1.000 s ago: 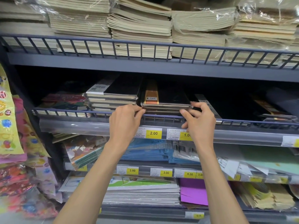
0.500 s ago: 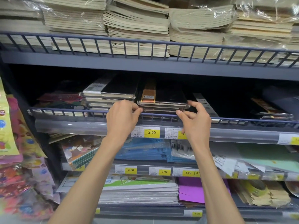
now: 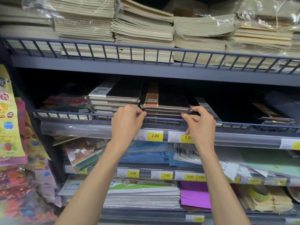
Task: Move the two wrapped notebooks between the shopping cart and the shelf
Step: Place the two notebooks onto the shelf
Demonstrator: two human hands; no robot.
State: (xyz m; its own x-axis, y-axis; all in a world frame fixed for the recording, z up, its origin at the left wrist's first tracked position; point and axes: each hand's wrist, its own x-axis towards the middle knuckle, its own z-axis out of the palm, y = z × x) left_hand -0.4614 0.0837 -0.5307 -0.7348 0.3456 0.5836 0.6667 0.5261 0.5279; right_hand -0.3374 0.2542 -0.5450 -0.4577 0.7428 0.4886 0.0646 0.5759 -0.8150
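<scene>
A plastic-wrapped black notebook with an orange band (image 3: 168,99) lies on top of a short stack on the middle shelf (image 3: 162,73), behind a low wire rail (image 3: 65,113). My left hand (image 3: 126,122) pinches the stack's front left corner. My right hand (image 3: 200,125) pinches the front right corner, thumb by the top notebook's edge. A second wrapped stack of black notebooks with a white label (image 3: 113,96) stands just to the left. No shopping cart is in view.
Wrapped bundles of cream exercise books (image 3: 142,30) fill the upper shelf. Yellow price tags (image 3: 155,135) line the shelf edges. Blue and green folders, purple paper (image 3: 194,197) and paper stacks sit on lower shelves. Sticker packs (image 3: 9,119) hang at the left.
Both hands stay at the stack's front corners, fingers shifting slightly on the wrapped notebooks. The stack has not visibly moved on the shelf.
</scene>
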